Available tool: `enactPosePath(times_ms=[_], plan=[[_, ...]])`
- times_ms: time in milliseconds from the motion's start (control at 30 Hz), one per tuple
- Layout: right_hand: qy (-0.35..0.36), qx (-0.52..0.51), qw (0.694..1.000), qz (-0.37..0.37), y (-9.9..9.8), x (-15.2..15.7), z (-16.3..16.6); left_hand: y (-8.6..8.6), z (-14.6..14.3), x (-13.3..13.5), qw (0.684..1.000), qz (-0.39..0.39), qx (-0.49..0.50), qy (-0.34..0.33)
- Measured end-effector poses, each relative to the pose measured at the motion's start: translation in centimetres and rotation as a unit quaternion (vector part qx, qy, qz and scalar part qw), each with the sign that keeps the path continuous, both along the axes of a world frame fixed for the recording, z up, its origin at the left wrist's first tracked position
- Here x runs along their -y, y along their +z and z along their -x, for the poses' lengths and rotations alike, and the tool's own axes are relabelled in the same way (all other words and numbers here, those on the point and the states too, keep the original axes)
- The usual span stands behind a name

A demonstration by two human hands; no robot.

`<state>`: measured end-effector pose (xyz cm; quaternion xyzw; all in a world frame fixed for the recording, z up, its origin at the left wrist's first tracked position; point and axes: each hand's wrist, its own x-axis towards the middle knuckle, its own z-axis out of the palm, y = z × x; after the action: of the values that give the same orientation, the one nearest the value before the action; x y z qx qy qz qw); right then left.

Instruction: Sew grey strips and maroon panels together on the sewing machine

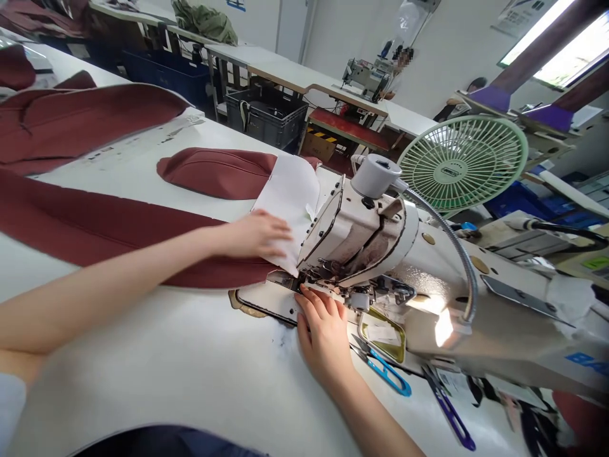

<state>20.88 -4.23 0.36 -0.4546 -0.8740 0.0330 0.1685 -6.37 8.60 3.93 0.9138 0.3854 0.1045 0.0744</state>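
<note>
My left hand [254, 233] lies flat, fingers stretched out, on a white lining piece [290, 197] that overlaps a long maroon fabric strip [95, 231]. Its fingertips point toward the needle area of the sewing machine [380, 247]. My right hand [323, 330] rests palm down on the machine bed in front of the presser foot [309, 276], fingers extended and together, touching the plate near the fabric edge. Neither hand grips anything.
More maroon pieces [214, 171] lie across the white table [190, 368]. Blue thread snips [387, 373] and purple-handled scissors [451, 416] lie right of my right hand. A green fan [461, 165] stands behind the machine. Crates and other sewing stations are at the back.
</note>
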Motion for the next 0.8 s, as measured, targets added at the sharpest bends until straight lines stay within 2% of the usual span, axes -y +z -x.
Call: enactPosePath(times_ms=[67, 133, 200, 267, 367, 467, 567, 633, 700, 733, 800], plan=[[0.005, -0.010, 1.000, -0.004, 0.0, -0.1, 0.0, 1.1, 4.6, -2.6, 0.988, 0.027, -0.054, 0.142], [0.007, -0.014, 1.000, -0.011, 0.0, -0.1, 0.0, 1.2, 8.9, -4.6, 0.959, 0.050, -0.103, 0.259], [0.007, -0.013, 1.000, -0.016, -0.1, -0.1, -0.1, 0.5, 11.8, -5.1, 0.931, 0.100, -0.146, 0.320], [0.007, -0.011, 1.000, -0.019, -0.2, -0.2, -0.2, -0.4, 12.8, -3.7, 0.915, 0.129, -0.168, 0.343], [0.012, -0.007, 1.000, -0.018, -0.4, -0.2, -0.3, -0.7, 12.0, 1.3, 0.916, 0.141, -0.184, 0.327], [0.016, -0.008, 1.000, -0.017, -0.6, -0.2, -0.3, 0.0, 11.2, 8.4, 0.912, 0.111, -0.224, 0.326], [0.021, -0.013, 0.999, -0.020, -0.7, 0.0, -0.2, 0.9, 11.9, 15.8, 0.879, 0.085, -0.277, 0.378], [0.025, -0.012, 0.999, -0.023, -0.8, 0.2, -0.2, 1.4, 12.7, 20.0, 0.846, 0.116, -0.296, 0.428], [0.027, -0.008, 0.999, -0.026, -0.9, 0.4, -0.1, 1.8, 13.1, 23.1, 0.814, 0.146, -0.307, 0.472], [0.028, -0.006, 0.999, -0.029, -0.9, 0.4, -0.1, 1.9, 13.0, 24.2, 0.813, 0.134, -0.310, 0.475], [0.028, 0.000, 0.999, -0.032, -1.0, 0.2, 0.0, 1.8, 12.3, 25.1, 0.840, 0.074, -0.308, 0.440]])
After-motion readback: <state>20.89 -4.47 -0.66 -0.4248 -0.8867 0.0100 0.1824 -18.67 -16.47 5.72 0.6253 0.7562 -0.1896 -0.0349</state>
